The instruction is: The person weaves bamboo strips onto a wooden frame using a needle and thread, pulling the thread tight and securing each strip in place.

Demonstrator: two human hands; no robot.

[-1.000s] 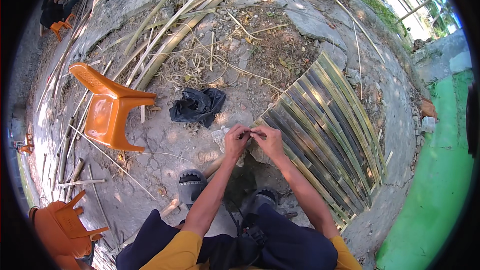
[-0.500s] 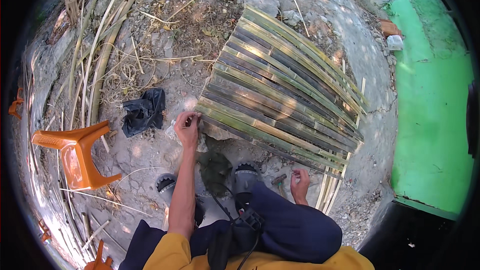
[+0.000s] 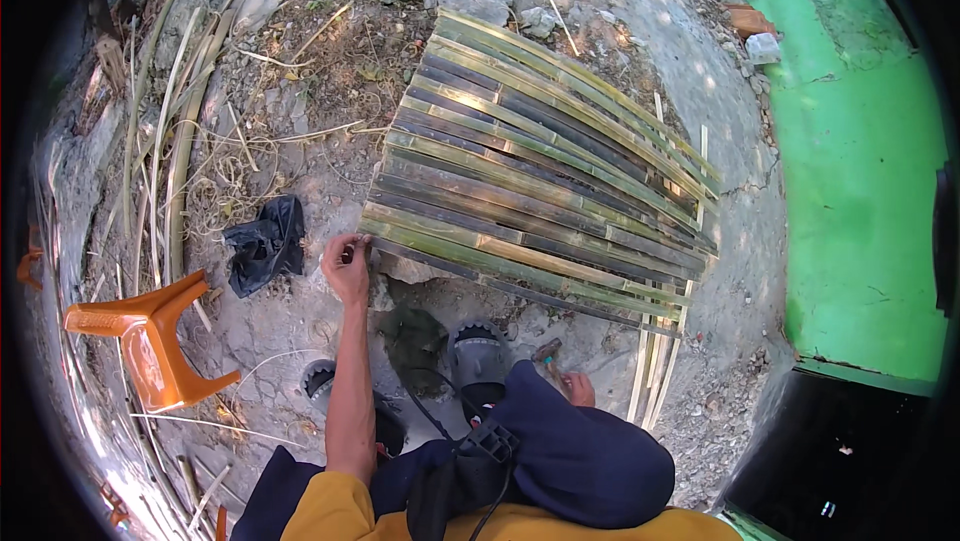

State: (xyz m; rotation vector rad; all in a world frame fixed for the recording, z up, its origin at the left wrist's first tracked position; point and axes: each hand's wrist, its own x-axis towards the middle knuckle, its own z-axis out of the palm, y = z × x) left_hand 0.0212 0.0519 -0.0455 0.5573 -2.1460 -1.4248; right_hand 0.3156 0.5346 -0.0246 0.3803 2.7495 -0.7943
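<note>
A slatted panel of split bamboo (image 3: pixel 520 176) lies on the ground before me, its green and dark strips spreading slightly apart toward the right. At the left end of its nearest strip, my left hand (image 3: pixel 346 266) is pinched, with fingertips against the bamboo. Something small and dark seems to be inside the pinch, too small to name. Beside my right knee, my right hand (image 3: pixel 577 389) is curled at the handle of a hammer (image 3: pixel 547 351), whose head rests on the ground. My knee partly covers this hand and the handle.
An orange plastic stool (image 3: pixel 155 341) lies tipped over at left, near a black plastic bag (image 3: pixel 265 246). Long bamboo strips (image 3: pixel 185 141) lie far left. Pale slats (image 3: pixel 655 371) stick out under the panel's right end. A green wall (image 3: pixel 850 201) stands at right.
My right hand has moved left and down to the hammer's handle. The view has shifted slightly; my left hand stays at the strip's end.
</note>
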